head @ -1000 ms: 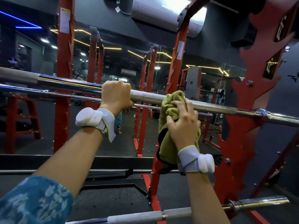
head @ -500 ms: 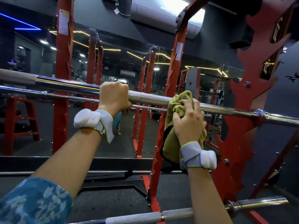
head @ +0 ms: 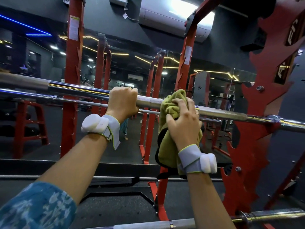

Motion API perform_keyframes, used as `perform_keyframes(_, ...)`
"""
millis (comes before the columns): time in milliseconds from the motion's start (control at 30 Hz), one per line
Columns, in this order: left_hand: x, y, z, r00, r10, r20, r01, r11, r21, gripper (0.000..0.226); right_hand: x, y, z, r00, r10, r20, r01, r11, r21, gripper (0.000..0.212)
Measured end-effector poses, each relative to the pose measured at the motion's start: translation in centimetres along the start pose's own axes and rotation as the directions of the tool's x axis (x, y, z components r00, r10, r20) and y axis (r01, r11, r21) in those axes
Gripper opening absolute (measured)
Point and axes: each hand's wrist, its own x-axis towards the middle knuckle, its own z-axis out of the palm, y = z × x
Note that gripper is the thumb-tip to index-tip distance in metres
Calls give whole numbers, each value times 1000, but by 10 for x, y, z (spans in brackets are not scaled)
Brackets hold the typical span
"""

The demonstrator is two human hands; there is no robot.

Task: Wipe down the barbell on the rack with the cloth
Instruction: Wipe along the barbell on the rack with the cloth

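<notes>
A long steel barbell [head: 221,113] lies across the red rack [head: 257,133] at chest height, running from the left edge to the right edge. My left hand [head: 123,102] grips the bar from above, fingers curled over it. Just to its right, my right hand [head: 184,123] holds a bunched olive-green cloth [head: 171,103] against the bar, with fingers wrapped over the cloth. The cloth's lower part hangs below the bar, and the bar is hidden behind it there.
A wall mirror [head: 132,129] behind the rack reflects more red uprights and ceiling lights. Another barbell [head: 272,214] lies low at the bottom right. A red stand [head: 29,126] sits at the left. Black rubber floor [head: 115,205] lies below.
My right hand slid the cloth a little rightward along the bar, then back toward my left hand. My left hand kept its grip in place.
</notes>
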Motion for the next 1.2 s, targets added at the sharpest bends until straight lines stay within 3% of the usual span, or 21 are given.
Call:
perform_keyframes(133,-10,-4,13,973,130,-190,-126,991,35,29,6,-22,6,999,33,-6,-33,993,-111,50)
perform_keyframes(267,2,3,10,990,82,-119,-72,993,89,15,-2,-51,21,993,-114,-19,111,985,-129,51)
perform_keyframes(333,8,6,4,999,49,4,-49,993,105,7,-10,-56,28,981,-188,-55,181,976,-119,52)
perform_keyframes(433,16,4,1,991,30,133,-35,999,33,23,-16,-43,31,971,-225,-78,219,972,-80,51)
perform_keyframes(633,29,3,-16,906,-21,424,55,996,-68,21,-6,-24,26,991,16,-131,-21,999,-35,54)
perform_keyframes(700,32,1,-18,874,-20,486,68,994,-81,21,-7,-31,28,990,-17,-139,12,999,-33,55)
perform_keyframes(767,30,1,-16,909,-1,417,26,998,-53,21,-13,-35,33,981,-143,-129,134,988,-74,54)
perform_keyframes(833,22,3,-9,966,31,258,-32,999,-1,25,-22,-34,38,965,-232,-122,220,970,-100,52)
perform_keyframes(933,8,17,-3,986,156,66,-157,988,4,21,-28,-22,40,963,-230,-138,216,970,-109,53)
perform_keyframes(1100,5,50,2,987,142,69,-141,990,-23,16,-12,-11,27,985,2,-174,-17,996,-84,54)
perform_keyframes(1200,16,54,-2,994,94,61,-96,995,28,8,-7,-11,26,986,-66,-153,51,994,-101,56)
